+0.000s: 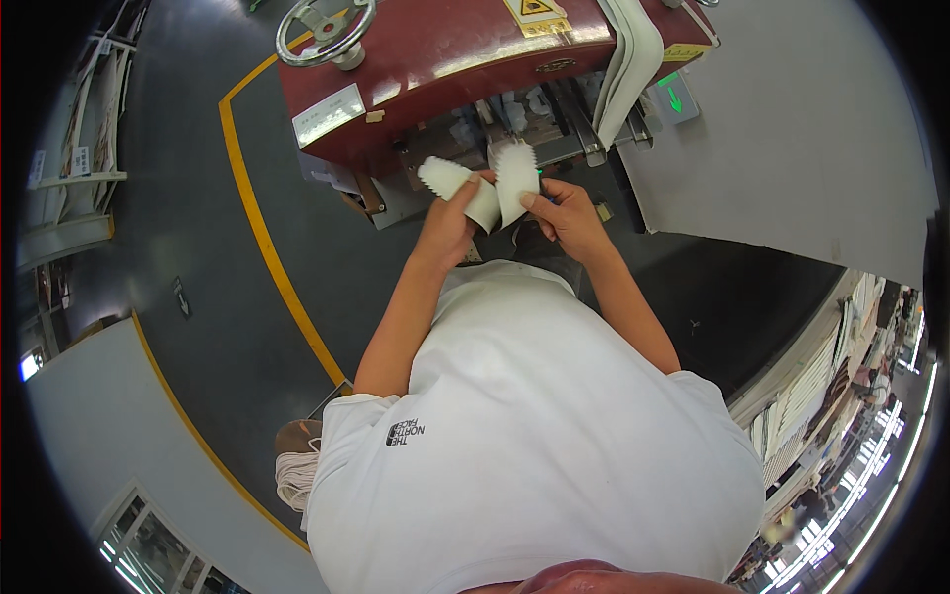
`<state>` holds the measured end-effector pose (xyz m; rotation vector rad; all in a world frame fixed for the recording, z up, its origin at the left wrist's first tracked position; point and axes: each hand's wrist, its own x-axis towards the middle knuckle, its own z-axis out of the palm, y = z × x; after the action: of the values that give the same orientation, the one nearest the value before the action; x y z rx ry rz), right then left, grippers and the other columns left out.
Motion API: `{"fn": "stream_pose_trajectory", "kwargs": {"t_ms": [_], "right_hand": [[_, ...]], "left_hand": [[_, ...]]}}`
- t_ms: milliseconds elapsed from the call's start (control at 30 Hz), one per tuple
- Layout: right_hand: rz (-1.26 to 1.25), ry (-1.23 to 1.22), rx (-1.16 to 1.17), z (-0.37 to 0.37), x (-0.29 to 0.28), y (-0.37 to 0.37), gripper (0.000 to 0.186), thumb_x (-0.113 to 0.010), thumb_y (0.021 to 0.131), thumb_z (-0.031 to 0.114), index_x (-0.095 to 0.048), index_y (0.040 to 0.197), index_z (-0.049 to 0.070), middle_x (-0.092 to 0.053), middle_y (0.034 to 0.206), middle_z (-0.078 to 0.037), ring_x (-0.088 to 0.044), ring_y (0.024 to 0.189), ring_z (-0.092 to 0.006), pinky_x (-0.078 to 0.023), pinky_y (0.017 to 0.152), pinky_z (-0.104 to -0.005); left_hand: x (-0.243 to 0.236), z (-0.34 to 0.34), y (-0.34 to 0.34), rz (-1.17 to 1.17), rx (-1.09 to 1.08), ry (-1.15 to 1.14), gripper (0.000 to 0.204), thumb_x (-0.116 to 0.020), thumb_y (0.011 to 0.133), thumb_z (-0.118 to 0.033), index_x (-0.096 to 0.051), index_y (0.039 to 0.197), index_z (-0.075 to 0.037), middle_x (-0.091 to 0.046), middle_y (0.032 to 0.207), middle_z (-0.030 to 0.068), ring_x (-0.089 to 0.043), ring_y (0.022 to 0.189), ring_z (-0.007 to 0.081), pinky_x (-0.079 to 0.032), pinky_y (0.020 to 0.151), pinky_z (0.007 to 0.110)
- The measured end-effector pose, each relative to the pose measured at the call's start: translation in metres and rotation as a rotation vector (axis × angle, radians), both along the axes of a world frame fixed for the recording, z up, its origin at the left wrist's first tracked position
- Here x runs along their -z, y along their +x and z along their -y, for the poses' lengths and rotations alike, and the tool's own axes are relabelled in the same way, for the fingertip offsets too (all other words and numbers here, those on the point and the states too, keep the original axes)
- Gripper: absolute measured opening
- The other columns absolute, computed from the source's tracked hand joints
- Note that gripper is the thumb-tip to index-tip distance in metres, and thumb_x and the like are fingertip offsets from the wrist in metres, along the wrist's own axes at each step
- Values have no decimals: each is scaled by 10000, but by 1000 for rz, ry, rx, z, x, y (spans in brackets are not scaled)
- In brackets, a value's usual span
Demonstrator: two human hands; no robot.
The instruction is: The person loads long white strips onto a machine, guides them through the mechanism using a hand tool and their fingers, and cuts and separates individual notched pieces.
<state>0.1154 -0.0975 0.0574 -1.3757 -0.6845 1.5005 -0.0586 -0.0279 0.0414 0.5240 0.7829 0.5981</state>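
Two white strips with jagged, toothed edges are held up just before the machine's opening. My left hand pinches the left strip, which slants toward the upper left and curves downward at its lower end. My right hand has thumb and fingers closed on the right strip, which stands nearly upright. The strips' lower ends lie close together; whether they are joined there I cannot tell. Beyond both hands is a dark red machine with metal parts under its hood.
A chrome handwheel tops the machine's left side. Long white strips drape over its right side. At the right stands a grey table. Yellow lines mark the dark floor. A coiled pale cord sits at my left side.
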Motion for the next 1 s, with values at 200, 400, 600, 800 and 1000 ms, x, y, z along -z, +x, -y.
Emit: {"fn": "stream_pose_trajectory", "kwargs": {"t_ms": [200, 400, 600, 800, 1000], "right_hand": [[468, -115, -242, 35, -51, 99, 260, -693, 781, 277, -657, 810, 21, -472, 587, 56, -390, 477, -22, -280, 421, -209], [1030, -401, 65, 109, -67, 233, 261, -667, 769, 261, -660, 813, 4, -490, 594, 41, -417, 534, -54, -312, 471, -252], [1069, -591, 113, 112, -92, 225, 292, -666, 752, 254, -667, 855, -19, -597, 643, -55, -523, 563, -147, -406, 551, -306], [1530, -771, 125, 137, -63, 269, 378, -662, 716, 356, -669, 880, 15, -641, 778, -208, -618, 720, -365, -472, 700, -393], [1272, -632, 435, 166, -87, 289, 337, -669, 780, 354, -658, 831, 21, -559, 610, -63, -510, 533, -154, -378, 510, -301]], "left_hand": [[26, -27, -49, -270, -461, 299, 323, -473, 947, -224, -550, 1116, 40, -657, 971, 171, -632, 914, 239, -483, 850, 354], [-3, -41, -113, -334, -681, 331, 258, -480, 920, -185, -569, 1033, 29, -654, 895, 161, -629, 834, 245, -492, 802, 360], [-28, -43, -139, -108, -532, 369, 180, -493, 915, -164, -550, 982, -7, -593, 803, 111, -581, 826, 234, -457, 837, 391], [-37, -46, -168, 4, -501, 464, 150, -502, 920, -161, -542, 964, -23, -553, 789, 93, -538, 801, 226, -435, 854, 387], [-46, -35, -222, 155, -537, 481, 171, -459, 926, -203, -524, 891, -48, -526, 713, 85, -529, 727, 221, -425, 818, 384]]}}
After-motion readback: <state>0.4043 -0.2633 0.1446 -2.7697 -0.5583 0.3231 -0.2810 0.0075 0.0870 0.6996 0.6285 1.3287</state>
